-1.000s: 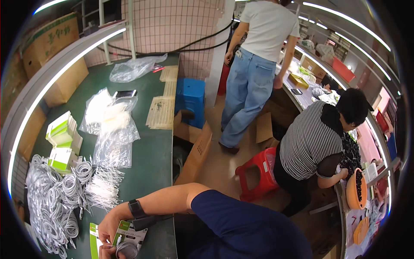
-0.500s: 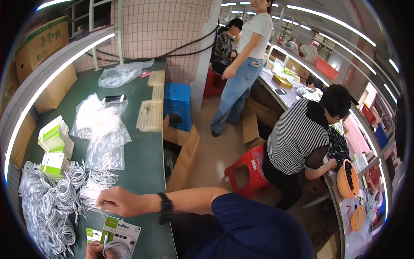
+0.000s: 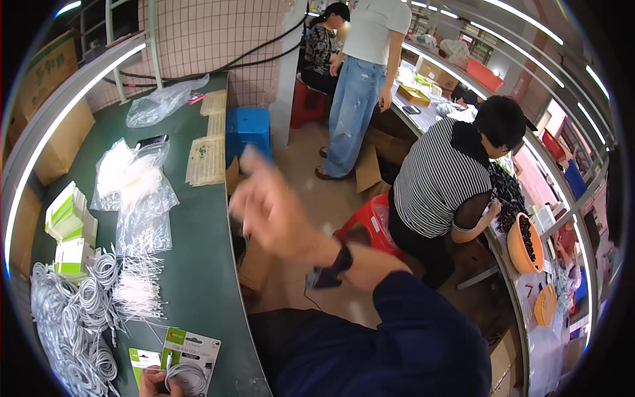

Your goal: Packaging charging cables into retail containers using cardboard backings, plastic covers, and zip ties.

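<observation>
At the table's near edge my left hand grips a white-and-green packaging card carrying a coiled grey cable. A second, similar card shows just behind it on the left. My right hand, with a dark band on its wrist, is raised past the table's right edge. It is blurred, its fingers look apart, and nothing shows in them. Thin white ties lie in a loose pile beyond the cards. Beside them are bundles of coiled grey cables and stacked green-and-white cards.
Clear plastic bags and a phone rest farther back on the green table. A blue stool and cardboard box stand by its right side. A seated person works at the right bench; another person stands beyond.
My right hand has lifted from the white ties and swung right, past the table edge. My left hand still holds the card. The view has shifted, and the standing person's pose differs.
</observation>
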`<state>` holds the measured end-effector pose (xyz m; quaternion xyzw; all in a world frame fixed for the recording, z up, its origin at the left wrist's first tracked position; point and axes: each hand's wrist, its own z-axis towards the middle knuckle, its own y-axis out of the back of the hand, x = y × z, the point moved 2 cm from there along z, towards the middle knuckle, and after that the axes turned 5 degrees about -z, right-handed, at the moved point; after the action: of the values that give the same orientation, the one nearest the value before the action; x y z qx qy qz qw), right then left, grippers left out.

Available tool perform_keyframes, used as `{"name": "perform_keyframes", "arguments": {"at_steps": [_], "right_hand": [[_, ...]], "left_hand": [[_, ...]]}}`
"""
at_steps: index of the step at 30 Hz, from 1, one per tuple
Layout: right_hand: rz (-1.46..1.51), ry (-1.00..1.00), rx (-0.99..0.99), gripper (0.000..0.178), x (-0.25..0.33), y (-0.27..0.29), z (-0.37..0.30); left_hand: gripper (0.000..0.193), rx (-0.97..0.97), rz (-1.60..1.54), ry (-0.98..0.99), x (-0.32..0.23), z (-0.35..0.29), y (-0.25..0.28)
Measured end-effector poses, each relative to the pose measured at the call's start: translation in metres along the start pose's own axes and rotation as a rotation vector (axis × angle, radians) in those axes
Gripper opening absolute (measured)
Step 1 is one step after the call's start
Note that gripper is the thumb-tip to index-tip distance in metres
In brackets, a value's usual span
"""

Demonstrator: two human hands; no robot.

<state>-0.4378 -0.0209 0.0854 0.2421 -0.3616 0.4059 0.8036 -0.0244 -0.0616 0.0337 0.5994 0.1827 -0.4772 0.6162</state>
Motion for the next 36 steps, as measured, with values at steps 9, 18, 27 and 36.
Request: {"name": "perform_keyframes", "arguments": {"at_steps": [9,18,27,36], "right_hand": [[-0.031,0.795,-0.225,0.077,0.15,0.011,0.063],[-0.058,-0.02,0.566,0.043,-0.038,-0.084,-0.039],[0.204,-0.16,1.749,0.05,0.035,-0.042,-0.03],[-0.475,-0.024,0.367,0.039,-0.045,0.057,0.184]], "left_hand": [[0.021,-0.011,0.068,-0.039,0.001,-0.007,-0.002],[0.018,-0.013,0.058,-0.039,0.007,-0.007,-0.004],[0.017,-0.008,-0.105,0.085,0.019,-0.002,-0.024],[0.016,-0.052,-0.141,0.216,0.016,0.002,-0.03]]}}
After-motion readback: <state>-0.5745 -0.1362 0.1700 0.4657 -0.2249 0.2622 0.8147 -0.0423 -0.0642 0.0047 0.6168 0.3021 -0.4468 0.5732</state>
